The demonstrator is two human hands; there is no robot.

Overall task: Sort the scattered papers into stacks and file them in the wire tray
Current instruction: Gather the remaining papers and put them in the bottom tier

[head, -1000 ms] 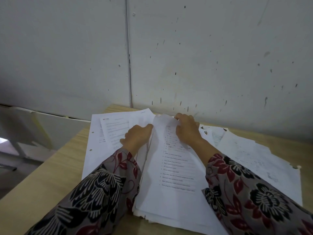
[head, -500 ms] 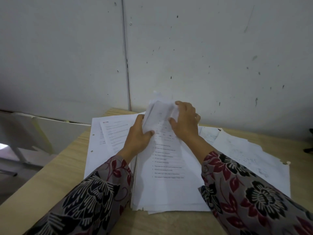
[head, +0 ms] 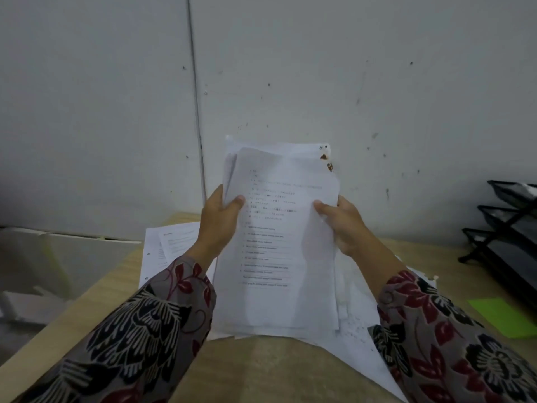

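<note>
- The left hand (head: 219, 225) grips the left edge of the stack (head: 279, 242), with its thumb on the front
- The right hand (head: 345, 228) grips the right edge the same way, so both hands are closed on the paper
- The stack stands up tall, with its bottom edge low over the table (head: 261, 370); I cannot tell if it touches
- More papers (head: 171, 251) lie flat on the table under and beside it
- The tray (head: 511, 237) is black wire and sits well off to the right
- Paper is light and thin, so I think the stack will bend and flop if held by one corner
- The sheets are smooth and may slide apart
- Best to hold both long edges near the middle and squeeze a little
</note>
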